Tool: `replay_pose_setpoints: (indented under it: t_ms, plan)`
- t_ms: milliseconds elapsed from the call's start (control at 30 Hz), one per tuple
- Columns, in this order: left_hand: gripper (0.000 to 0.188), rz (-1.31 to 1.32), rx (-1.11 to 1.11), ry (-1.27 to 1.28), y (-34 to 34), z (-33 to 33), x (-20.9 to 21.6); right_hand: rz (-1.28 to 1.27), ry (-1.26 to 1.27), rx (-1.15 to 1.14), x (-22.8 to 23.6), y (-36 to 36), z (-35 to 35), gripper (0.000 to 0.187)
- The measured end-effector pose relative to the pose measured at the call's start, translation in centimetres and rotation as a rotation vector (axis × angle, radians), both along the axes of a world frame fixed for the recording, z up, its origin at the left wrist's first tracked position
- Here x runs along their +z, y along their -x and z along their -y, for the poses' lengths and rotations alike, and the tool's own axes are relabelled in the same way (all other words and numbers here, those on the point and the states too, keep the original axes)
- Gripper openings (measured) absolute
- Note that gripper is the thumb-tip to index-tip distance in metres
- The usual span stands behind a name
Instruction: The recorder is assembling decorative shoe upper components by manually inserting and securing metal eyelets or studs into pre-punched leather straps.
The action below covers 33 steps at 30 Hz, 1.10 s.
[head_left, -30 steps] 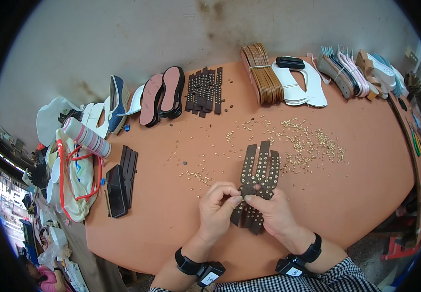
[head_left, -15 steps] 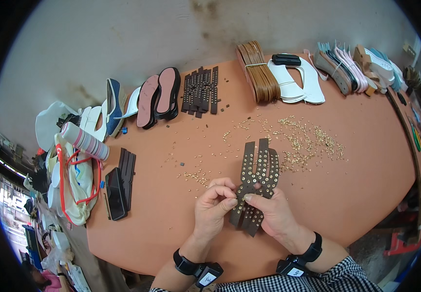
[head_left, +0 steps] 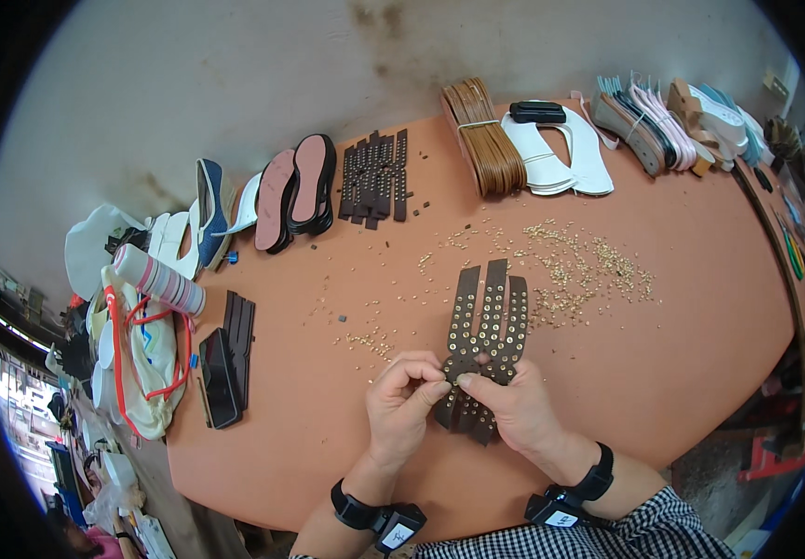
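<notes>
Above the near middle of the table, a dark brown studded shoe upper (head_left: 491, 321) is held up between my two hands. Its strips fan out at the top, each lined with small round gold studs, and shorter ends hang below. My left hand (head_left: 404, 405) pinches its left edge between thumb and fingertips. Across the middle lies the thumb of my right hand (head_left: 519, 405), with the other fingers behind the piece and partly hidden. Small gold metal bits (head_left: 575, 270) are scattered on the table beyond my hands.
A stack of similar studded strips (head_left: 374, 182) lies at the back, beside pink-and-black soles (head_left: 309, 182). Rolled brown strapping (head_left: 486, 140) and white cutouts (head_left: 593, 163) sit farther right. At left are a phone (head_left: 221, 377), striped cups (head_left: 160, 278) and a bag (head_left: 151, 359).
The strips at the top of the shoe upper have spread farther apart. Both hands keep their hold; the whole view has shifted slightly.
</notes>
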<state>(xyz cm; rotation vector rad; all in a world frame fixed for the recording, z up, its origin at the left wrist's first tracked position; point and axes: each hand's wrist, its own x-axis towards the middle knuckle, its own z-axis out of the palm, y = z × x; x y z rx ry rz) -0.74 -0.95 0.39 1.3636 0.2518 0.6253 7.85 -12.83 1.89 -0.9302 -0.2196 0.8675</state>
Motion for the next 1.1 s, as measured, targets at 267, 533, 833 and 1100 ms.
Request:
replay_pose_setpoints:
  t_ms: [267,533,833,1100]
  plan:
    - [0.022,0.018,-0.014,0.223,0.1,0.1,-0.5,0.152,0.09,0.015,0.5,-0.2,0.2,0.012]
    - [0.015,-0.082,-0.097,0.371,0.1,-0.6,-1.0,0.438,0.23,0.007,0.1,-0.2,0.3,0.015]
    - [0.012,-0.129,-0.123,0.366,0.1,-0.7,-0.8,0.397,0.154,-0.074,-0.2,0.1,-0.1,0.014]
    - [0.009,-0.157,-0.173,0.39,0.1,-1.1,-0.8,0.417,0.168,-0.022,-0.5,-0.2,0.1,0.014]
